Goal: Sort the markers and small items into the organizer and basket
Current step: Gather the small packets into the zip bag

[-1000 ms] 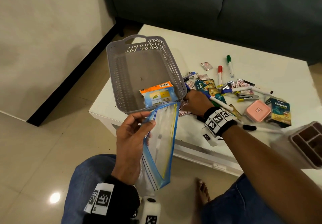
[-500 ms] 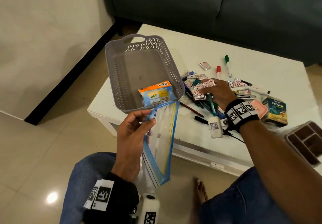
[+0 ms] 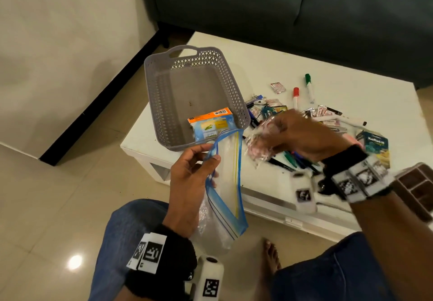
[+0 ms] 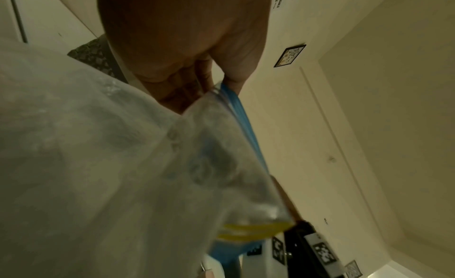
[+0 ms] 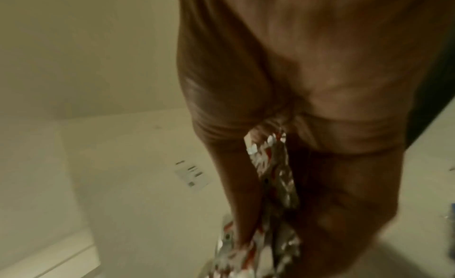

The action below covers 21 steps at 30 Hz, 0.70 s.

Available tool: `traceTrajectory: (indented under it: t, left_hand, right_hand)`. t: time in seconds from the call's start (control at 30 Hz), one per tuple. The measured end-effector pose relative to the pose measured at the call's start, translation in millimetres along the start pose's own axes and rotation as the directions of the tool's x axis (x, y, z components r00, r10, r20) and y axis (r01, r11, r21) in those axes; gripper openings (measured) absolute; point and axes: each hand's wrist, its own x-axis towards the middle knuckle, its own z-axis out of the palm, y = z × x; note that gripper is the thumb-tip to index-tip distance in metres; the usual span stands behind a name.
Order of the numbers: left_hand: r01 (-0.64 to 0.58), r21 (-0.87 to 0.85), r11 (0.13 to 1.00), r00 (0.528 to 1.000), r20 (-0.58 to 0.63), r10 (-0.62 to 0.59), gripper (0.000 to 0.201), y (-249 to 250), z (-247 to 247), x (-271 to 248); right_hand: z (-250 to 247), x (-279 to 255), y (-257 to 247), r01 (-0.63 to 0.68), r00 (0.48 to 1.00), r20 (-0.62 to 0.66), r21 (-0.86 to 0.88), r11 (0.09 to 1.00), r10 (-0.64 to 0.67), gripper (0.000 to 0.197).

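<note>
My left hand pinches the blue rim of a clear zip bag and holds its mouth agape below the table's near edge; the left wrist view shows the zip bag close up. My right hand, blurred, grips a bunch of silver and red foil sachets just right of the bag's mouth. In the right wrist view the sachets hang between my fingers. The grey basket holds an orange-topped packet. Markers and small items lie scattered on the white table.
A brown divided organizer stands at the table's right near edge. A teal box lies beside it. A dark sofa runs behind the table. My knees and a bare foot are below, on the tiled floor.
My right hand gathered foil sachets from the pile, lifted them and swung left toward the bag's mouth. The left hand kept holding the bag.
</note>
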Motion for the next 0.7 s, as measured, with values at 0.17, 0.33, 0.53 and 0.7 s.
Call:
traceTrajectory:
  t: [0.17,0.33,0.53,0.7]
  left_hand:
    - [-0.078,0.070,0.994,0.997,0.023,0.077,0.023,2,-1,-3]
    - [-0.092,-0.006,0.996,0.986,0.137,0.092,0.021,12,7,-14]
    - [-0.106,-0.124,0.986,0.993,0.035,0.112,0.020,16,0,-12]
    - [-0.044,-0.058,0.997,0.999,-0.003,0.044,0.026,6,-8,-7]
  right_hand:
    - [114,4,13,0.109,0.974,0.228,-0.432,0.895,-0.009,0.007]
    - [139,9,33,0.118,0.988,0.139,-0.440,0.890,-0.063,0.024]
    - [94,6,1,0.171,0.972,0.229,-0.518,0.838,-0.057,0.036]
    - [-14,26,-16,0.000,0.996,-0.093,-0.084,0.996,-0.008,0.018]
